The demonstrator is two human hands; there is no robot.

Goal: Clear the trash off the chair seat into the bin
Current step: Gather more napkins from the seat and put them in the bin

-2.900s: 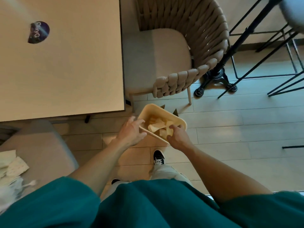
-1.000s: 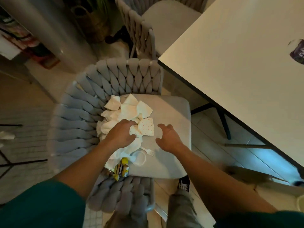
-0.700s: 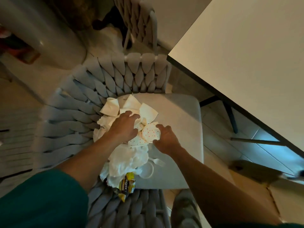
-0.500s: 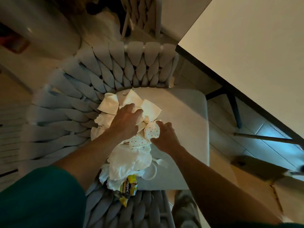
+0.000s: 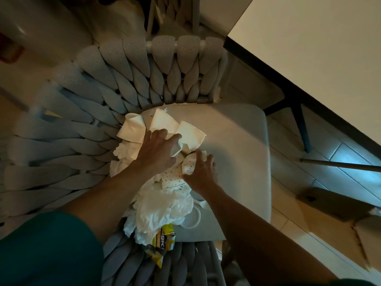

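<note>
Holding: left hand (image 5: 157,150) lies palm-down on the flattened paper cups (image 5: 165,124), fingers spread and bent over them; whether they close on anything cannot be told.
Right hand (image 5: 201,172): fingers curled round the edge of a dotted paper scrap (image 5: 175,174), just beside the left hand.
Chair seat (image 5: 237,153): grey cushion; trash heaped along its left edge, against the woven backrest (image 5: 99,112).
Trash pile: paper cups at the rear left corner, crumpled white plastic (image 5: 162,211) toward the front left corner.
Wrapper (image 5: 162,240): yellow, hanging over the seat's front edge.
Ring (image 5: 193,219): white, flat on the cushion beside the plastic.
Table (image 5: 319,54): pale top, right of the chair.
</note>
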